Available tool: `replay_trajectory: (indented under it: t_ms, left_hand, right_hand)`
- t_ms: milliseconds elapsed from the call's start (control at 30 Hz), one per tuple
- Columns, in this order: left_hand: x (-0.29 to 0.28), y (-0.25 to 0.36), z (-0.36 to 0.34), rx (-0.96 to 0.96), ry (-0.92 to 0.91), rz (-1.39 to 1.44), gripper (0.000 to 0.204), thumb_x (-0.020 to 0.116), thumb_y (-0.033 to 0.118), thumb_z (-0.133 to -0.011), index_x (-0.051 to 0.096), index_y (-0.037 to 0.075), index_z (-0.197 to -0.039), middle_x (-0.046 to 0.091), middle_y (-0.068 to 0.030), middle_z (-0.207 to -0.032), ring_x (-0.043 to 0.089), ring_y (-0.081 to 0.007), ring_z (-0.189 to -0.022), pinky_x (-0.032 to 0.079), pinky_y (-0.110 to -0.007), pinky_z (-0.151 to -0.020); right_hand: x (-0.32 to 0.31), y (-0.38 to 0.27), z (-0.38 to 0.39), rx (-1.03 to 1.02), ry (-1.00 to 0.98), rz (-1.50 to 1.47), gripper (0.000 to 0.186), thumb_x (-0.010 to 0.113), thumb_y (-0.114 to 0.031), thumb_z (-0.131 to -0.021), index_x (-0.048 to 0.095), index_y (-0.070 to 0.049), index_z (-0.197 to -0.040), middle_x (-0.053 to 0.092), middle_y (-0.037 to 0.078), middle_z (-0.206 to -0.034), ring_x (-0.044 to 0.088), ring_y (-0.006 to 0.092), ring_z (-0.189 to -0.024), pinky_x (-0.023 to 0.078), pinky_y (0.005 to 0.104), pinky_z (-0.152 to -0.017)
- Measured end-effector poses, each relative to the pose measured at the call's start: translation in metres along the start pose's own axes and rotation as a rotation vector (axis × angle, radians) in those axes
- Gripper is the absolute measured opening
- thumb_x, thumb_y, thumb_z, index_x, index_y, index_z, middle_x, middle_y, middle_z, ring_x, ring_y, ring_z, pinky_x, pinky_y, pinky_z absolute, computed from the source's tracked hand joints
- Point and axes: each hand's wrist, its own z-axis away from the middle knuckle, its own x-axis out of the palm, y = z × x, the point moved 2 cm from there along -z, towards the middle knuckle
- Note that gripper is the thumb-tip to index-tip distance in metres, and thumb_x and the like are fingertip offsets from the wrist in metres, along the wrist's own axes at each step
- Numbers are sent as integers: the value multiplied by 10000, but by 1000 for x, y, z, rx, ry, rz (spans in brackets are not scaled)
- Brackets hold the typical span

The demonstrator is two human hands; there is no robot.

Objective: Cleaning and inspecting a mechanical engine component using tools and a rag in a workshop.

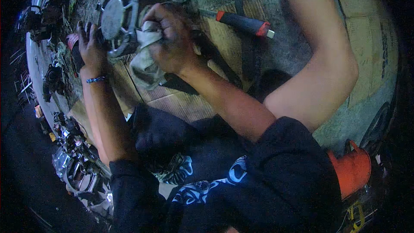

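Observation:
A round grey metal housing [114, 18], with a flat disc in its middle and spokes out to its rim, stands at the upper left. Against its left rim is my left hand [92, 49], fingers stretched and spread; whether the thumb side presses on the metal is hard to see. A pale, stained rag [145, 60] is bunched in my right hand [172, 39], whose fingers are closed around it just right of the housing. Part of the rag hangs below my fist, and its upper part touches or nearly touches the rim. Whatever lies behind the housing is dark.
A red and black handled screwdriver [246, 23] lies to the right. Flattened cardboard [172, 103] covers the floor beneath. Metal machine parts [79, 168] crowd the left edge. An orange container [351, 170] stands at the lower right, and my bare leg [321, 60] bends along the right side.

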Motion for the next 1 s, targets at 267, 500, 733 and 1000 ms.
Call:
replay_trajectory:
  t_ms: [267,500,733,1000]
  left_hand:
    - [7,35,2,-71,-5,-10,428,533,186,-947,447,70,-1349,576,-54,-1229,532,-72,-834,425,-213,-664]
    - [-6,29,1,-180,-57,103,462,520,107,-944,389,18,-1378,543,-109,-1276,568,-117,-947,453,-229,-792]
    - [-7,32,-5,-164,-84,38,388,569,152,-928,519,13,-1287,604,6,-862,526,-61,-717,422,-192,-643]
    - [-25,10,-26,-176,-36,-17,332,600,136,-906,592,-6,-1207,628,-9,-920,538,-63,-741,434,-188,-672]
  right_hand:
    - [-32,45,43,539,35,-133,373,678,-183,-679,599,-41,-1015,622,179,-959,602,351,-939,452,406,-872]
    - [-23,45,4,1056,9,-94,394,598,-223,-764,584,-1,-1089,608,163,-1061,580,275,-917,458,396,-826]
    - [-12,38,11,766,93,17,456,622,-166,-715,598,11,-1134,624,179,-1039,579,343,-971,430,389,-879]
    - [1,28,14,673,46,-13,553,659,-231,-712,559,35,-1187,557,209,-1134,517,357,-1083,403,383,-935]
